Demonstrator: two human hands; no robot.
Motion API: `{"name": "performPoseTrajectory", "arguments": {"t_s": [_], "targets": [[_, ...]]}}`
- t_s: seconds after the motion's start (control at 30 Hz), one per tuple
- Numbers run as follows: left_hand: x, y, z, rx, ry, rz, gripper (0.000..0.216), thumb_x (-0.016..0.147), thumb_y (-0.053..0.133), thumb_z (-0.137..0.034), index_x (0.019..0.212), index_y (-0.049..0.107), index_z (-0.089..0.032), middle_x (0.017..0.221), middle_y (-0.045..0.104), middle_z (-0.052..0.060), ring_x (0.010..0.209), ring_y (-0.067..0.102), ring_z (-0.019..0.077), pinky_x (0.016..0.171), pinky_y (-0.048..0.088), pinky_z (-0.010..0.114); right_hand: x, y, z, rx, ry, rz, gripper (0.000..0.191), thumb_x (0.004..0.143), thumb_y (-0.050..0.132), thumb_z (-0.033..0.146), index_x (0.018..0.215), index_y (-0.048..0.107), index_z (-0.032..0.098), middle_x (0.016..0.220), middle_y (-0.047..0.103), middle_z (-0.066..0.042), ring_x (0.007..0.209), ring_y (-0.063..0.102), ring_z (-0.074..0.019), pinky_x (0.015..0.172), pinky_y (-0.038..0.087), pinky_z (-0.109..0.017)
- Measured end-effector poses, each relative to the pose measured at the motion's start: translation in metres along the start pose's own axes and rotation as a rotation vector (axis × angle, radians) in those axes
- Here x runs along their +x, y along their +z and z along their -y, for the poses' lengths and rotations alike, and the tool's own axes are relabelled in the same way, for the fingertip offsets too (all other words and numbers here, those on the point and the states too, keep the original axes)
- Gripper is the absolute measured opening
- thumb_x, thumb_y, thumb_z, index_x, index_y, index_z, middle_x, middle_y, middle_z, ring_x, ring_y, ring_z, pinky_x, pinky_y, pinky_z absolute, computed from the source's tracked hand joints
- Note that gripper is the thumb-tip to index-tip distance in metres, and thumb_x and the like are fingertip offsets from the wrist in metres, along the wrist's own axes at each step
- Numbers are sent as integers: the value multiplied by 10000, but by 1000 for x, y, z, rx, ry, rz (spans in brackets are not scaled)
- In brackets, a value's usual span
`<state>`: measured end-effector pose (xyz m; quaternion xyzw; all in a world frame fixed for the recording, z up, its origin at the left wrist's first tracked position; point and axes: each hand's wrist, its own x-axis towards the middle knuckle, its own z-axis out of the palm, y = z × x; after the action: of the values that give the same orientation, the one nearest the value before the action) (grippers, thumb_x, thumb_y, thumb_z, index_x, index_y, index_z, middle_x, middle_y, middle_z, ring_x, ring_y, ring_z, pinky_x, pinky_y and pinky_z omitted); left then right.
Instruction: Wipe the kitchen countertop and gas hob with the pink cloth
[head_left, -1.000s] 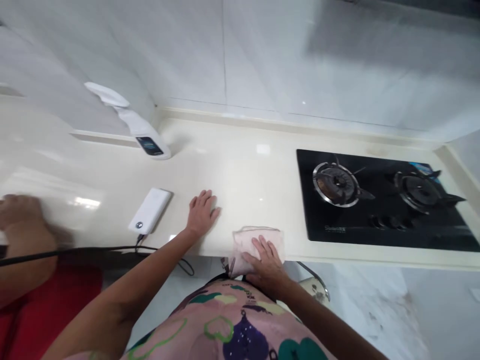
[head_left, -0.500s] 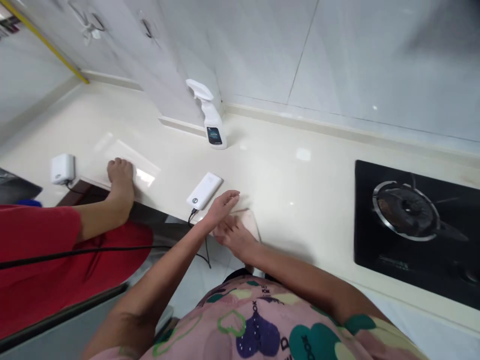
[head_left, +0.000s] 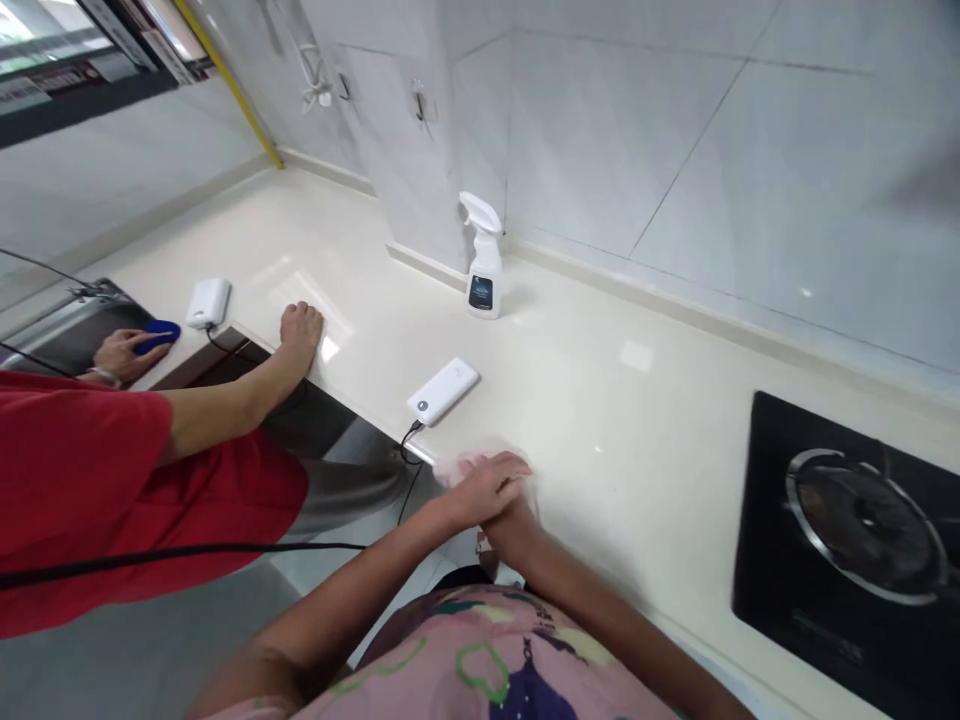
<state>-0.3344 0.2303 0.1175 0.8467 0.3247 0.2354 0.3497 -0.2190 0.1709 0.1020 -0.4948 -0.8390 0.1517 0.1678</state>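
A pale pink-white cloth (head_left: 457, 468), blurred by motion, lies at the counter's front edge, partly hidden by my hands. My right hand (head_left: 514, 530) is on the cloth, its fingers largely covered and seeming to grip it. Across the back of it rests my left hand (head_left: 484, 492), fingers stretched out to the right and holding nothing I can see. Just beyond them, a white power bank (head_left: 444, 392) with a black cable lies on the counter (head_left: 600, 520).
A white spray bottle (head_left: 484, 275) stands by the wall. To the right is a black gas hob (head_left: 780, 560). At left, a co-worker in red (head_left: 90, 480) leans one hand (head_left: 301, 325) on the counter; the other holds a blue sponge (head_left: 161, 335) near a second white device (head_left: 208, 302).
My view has swung left, bringing the co-worker's sponge hand into sight. My left hand has shifted farther over my right, which stays by the cloth.
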Motion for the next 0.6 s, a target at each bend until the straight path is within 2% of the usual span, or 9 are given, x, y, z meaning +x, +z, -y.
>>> {"name": "performPoseTrajectory", "arguments": {"t_s": [0.1,0.17,0.3,0.4,0.5,0.6], "targets": [[6,12,3,41,68,-68,260,1022,531,-262,1148,754,-217,1241,731,137,1211,653,254,1052,544,448,-71,-6,-25,-73,-19,7,491,949,671,208,1430,657,310,1508,615,-116,1428,525,-352,1184,430,-609],[11,17,9,93,73,-121,244,1020,540,-256,1110,761,-209,1231,730,149,1199,654,265,1040,545,468,-135,-9,-50,-151,47,-1,584,943,610,142,1457,628,419,1611,532,-48,1530,426,-349,1217,380,-642],[19,19,21,166,86,-154,242,1003,532,-218,1083,760,-194,1240,715,162,1204,641,279,1011,547,485,-275,-23,-115,-199,208,-28,618,893,596,172,1403,652,516,1600,537,17,1523,456,-313,1219,404,-640],[25,14,29,208,103,-151,253,1007,518,-216,1058,765,-198,1249,702,164,1249,608,296,1021,529,507,-359,-43,-152,-249,178,-87,682,873,588,192,1461,593,538,1581,549,19,1501,482,-284,1207,443,-585],[33,11,39,288,103,-141,265,1018,505,-222,1055,767,-216,1261,695,144,1299,579,304,1056,500,514,-399,-60,-159,-232,216,-109,671,903,585,252,1496,534,562,1597,518,47,1470,520,-275,1175,489,-547],[48,13,50,361,85,-129,294,1029,485,-238,1135,758,-230,1325,681,137,1364,546,313,1087,473,513,-396,-61,-147,-175,322,-178,634,940,558,256,1495,535,561,1605,507,58,1468,523,-281,1156,514,-552]]}}
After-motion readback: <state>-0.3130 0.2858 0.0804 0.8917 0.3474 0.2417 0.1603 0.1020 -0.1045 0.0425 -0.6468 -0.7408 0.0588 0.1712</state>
